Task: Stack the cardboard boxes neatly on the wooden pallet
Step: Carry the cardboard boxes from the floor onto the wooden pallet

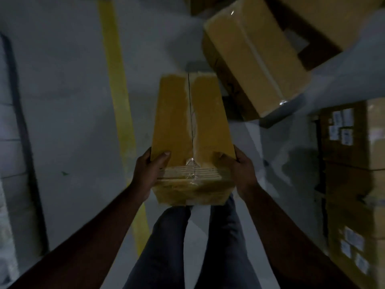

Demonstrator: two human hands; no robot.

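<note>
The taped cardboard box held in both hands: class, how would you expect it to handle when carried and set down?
The taped cardboard box probably stays stiff: its sides look straight between the left hand and right hand. The glossy tape may be slippery. Its flat faces suggest it will sit steady, not roll.

Both hands, left hand (145, 174) and right hand (241, 174), hold a taped cardboard box (191, 130).
</note>
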